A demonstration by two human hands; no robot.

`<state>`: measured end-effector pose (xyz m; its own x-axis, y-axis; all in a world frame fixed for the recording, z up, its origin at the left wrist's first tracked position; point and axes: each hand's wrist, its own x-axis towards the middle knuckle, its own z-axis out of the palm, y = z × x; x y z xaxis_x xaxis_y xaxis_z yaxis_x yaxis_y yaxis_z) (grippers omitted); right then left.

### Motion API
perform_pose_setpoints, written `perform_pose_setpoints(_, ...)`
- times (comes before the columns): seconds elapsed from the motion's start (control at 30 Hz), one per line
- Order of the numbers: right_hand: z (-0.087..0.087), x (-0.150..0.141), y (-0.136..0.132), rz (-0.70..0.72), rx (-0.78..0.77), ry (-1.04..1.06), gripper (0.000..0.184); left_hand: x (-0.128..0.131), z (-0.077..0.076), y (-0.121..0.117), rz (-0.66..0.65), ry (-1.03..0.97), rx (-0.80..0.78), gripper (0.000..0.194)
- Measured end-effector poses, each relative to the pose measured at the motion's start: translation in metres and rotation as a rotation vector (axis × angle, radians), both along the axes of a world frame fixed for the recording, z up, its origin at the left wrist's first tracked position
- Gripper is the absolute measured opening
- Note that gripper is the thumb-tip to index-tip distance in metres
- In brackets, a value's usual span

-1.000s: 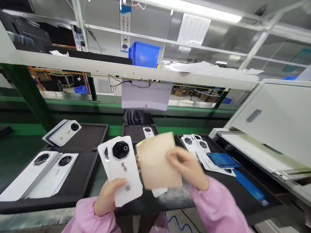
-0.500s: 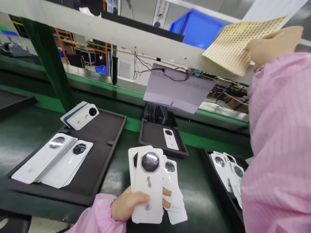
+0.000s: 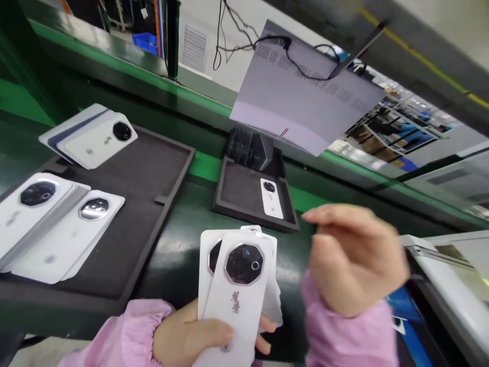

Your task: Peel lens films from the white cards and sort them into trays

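White phone covers (image 3: 247, 300), fanned at 6 o'clock in your view, are gripped by your left hand (image 3: 187, 334), thumb on top; at 4 o'clock your right hand (image 3: 353, 260) curves, thumb and fingertip apart. A large dark tray (image 3: 147, 163) at 9 o'clock bears similar covers (image 3: 72, 237).

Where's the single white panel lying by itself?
Head view, just right of centre: the white panel lies in the small dark tray, beyond the left hand.
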<state>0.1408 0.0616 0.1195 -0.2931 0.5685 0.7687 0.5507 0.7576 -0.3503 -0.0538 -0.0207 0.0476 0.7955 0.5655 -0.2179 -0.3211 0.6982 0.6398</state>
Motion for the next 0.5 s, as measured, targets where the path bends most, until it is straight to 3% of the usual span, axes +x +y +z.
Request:
perform_pose_setpoints(0.13,-0.01,-0.015,-0.016,0.101,0.043,-0.033,0.023,0.006,-0.004,0.0,0.029,-0.036,-0.02,0.039)
perform_pose_setpoints(0.2,-0.012,-0.019,-0.02,0.079,0.057,-0.117,0.021,0.008,-0.006,0.0,0.063,-0.055,-0.029,0.036)
perform_pose_setpoints(0.5,-0.023,-0.009,-0.012,0.169,0.113,-0.336,0.026,0.006,-0.009,0.003,0.016,0.056,0.088,0.033)
